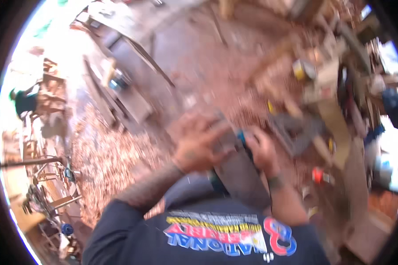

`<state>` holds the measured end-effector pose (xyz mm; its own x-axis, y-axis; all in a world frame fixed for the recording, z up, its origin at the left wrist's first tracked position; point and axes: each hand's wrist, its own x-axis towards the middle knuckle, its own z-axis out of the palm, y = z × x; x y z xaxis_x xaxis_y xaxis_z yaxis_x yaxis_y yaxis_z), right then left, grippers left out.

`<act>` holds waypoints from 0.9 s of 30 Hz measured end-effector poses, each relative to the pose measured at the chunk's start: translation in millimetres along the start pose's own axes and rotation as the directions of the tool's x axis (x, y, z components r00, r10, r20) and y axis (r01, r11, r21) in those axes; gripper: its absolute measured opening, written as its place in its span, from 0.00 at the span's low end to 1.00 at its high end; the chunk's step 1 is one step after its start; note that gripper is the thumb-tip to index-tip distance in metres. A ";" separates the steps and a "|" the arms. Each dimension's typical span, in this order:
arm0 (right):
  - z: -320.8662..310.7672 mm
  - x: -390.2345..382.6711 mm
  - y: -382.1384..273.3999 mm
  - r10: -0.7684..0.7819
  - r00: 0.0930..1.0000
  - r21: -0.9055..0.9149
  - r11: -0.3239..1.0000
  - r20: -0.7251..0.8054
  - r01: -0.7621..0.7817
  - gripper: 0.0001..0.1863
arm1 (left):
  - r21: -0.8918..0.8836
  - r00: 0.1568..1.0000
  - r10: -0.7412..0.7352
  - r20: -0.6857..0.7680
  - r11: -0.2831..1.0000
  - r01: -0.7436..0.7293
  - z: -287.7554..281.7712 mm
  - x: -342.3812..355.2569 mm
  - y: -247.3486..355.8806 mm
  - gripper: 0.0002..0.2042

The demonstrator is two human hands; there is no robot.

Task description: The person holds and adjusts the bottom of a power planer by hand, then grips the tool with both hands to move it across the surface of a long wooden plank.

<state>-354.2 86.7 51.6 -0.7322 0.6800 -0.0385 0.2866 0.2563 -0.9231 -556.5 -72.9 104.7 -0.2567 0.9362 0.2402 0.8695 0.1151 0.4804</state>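
Observation:
Everything near the hands is smeared by motion. My left hand (pixel 199 143) lies across a flat grey-brown board (pixel 241 174), its fingers stretched out and apart and its thumb toward the right. The board slants from between my hands down to my lap. On its right side my right hand (pixel 263 148) is curled round a small object with a teal-blue part (pixel 241 136) and a dark part. The fingers and the blur hide what kind of thing it is.
Wood shavings (pixel 115 163) cover the ground at left. Long boards (pixel 104 95) lie ahead on the left. A grey triangular wooden piece (pixel 298 132), offcuts, a yellow-and-white container (pixel 304 70) and a red-orange object (pixel 317 175) are on the right. A person (pixel 25 101) is at far left.

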 end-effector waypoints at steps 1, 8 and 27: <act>-3.9 2.8 -20.0 -0.009 0.998 0.039 0.999 0.056 0.007 0.19 | 0.051 0.999 0.014 -0.029 0.999 -0.013 -4.4 7.0 2.5 0.34; 2.1 0.4 -21.9 -0.035 0.991 -0.141 0.989 0.128 0.053 0.19 | 0.027 0.709 0.168 0.685 0.967 -0.254 -28.4 88.0 -10.5 0.40; -32.0 -7.4 -8.0 0.197 0.888 0.180 0.939 0.417 -0.293 0.29 | -0.190 0.316 0.102 0.943 0.947 0.261 -15.7 81.7 -44.2 0.49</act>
<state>-331.3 101.6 71.6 -0.8507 0.3679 -0.3754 0.3723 -0.0823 -0.9244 -622.5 -6.8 116.3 0.4056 0.6207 -0.6710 0.6759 0.2904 0.6773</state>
